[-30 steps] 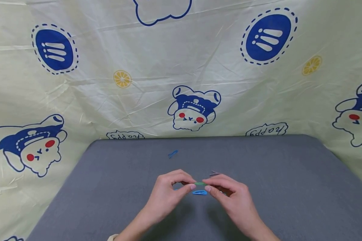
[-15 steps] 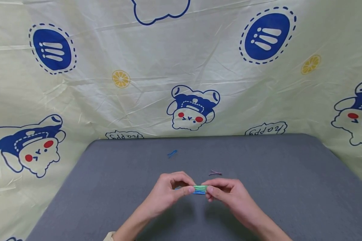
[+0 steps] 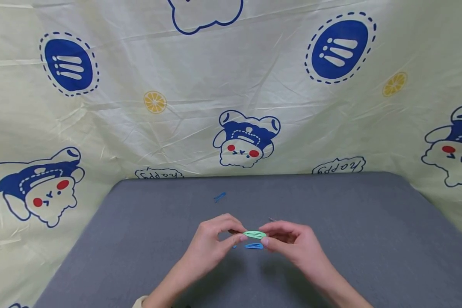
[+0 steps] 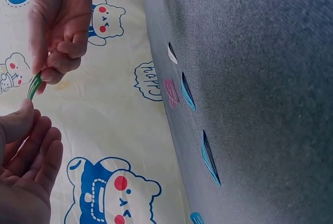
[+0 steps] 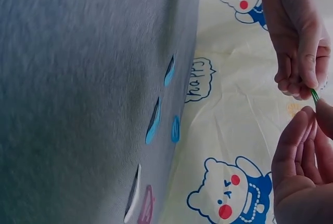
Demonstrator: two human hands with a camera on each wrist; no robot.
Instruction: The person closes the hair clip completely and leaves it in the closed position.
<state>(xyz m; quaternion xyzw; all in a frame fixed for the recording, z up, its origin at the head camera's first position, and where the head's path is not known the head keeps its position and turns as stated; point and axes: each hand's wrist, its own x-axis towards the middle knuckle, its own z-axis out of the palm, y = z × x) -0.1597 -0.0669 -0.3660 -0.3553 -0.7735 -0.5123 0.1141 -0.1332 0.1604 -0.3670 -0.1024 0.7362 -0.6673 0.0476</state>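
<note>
1. Cream cloth (image 3: 192, 68) printed with bears (image 3: 247, 133) hangs beyond the grip, and a grey table (image 3: 158, 222) spreads beneath it.
2. At the grip, I see the green clip (image 3: 255, 234) raised above the table, the left hand (image 3: 215, 239) pinching one end, the right hand (image 3: 294, 239) the other.
3. I judge that hold slight: uneven thumb pressure could twist the clip loose, and hard bending could make it spring away.
4. Below the grip lies the middle blue clip (image 3: 254, 246); a slip could drop the green one against it. The left blue clip (image 3: 234, 246) peeks past the left thumb.
5. Rightward of these lie the white clip (image 4: 173, 53) and, farther out, the pink clip (image 4: 170, 92).
6. Outermost, beyond the left hand, sits the far blue clip (image 3: 220, 196).
</note>
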